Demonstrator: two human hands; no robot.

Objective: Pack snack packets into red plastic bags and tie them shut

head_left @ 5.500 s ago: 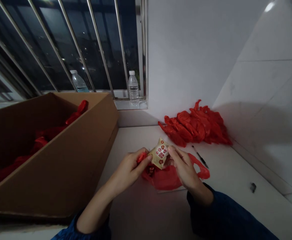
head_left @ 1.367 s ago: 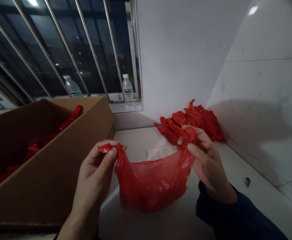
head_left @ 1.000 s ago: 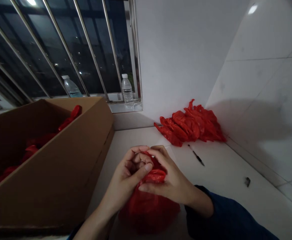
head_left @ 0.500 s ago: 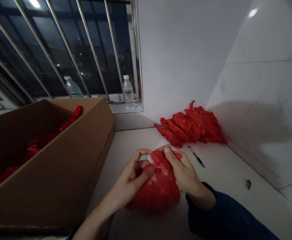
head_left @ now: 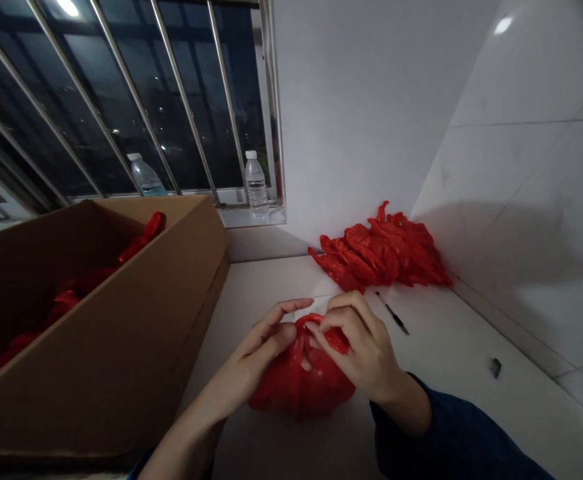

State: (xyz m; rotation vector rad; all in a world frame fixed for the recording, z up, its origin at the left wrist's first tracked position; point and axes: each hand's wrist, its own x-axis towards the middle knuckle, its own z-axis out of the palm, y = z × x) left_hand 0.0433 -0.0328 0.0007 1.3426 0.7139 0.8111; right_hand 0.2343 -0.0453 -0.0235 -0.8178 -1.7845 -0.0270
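Our left hand (head_left: 256, 353) lies open against the red plastic bag (head_left: 298, 385), while our right hand (head_left: 361, 347) pinches its top; more red bags (head_left: 381, 253) lie beyond our hands, a cardboard box (head_left: 106, 320) to their left.

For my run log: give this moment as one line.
left hand: resting against red plastic bag | right hand: pinching bag's top | cardboard box: at left

Left: box (head_left: 96, 333) stands near left hand (head_left: 251, 350), blocking passage that way.
Ahead: bag pile (head_left: 381, 250) lies beyond right hand (head_left: 364, 343), against tiled wall (head_left: 511, 200).
Right: pen (head_left: 392, 313) lies near right hand; counter (head_left: 451, 380) gives passage past it.
Between hands: red bag (head_left: 301, 383) obstructs.
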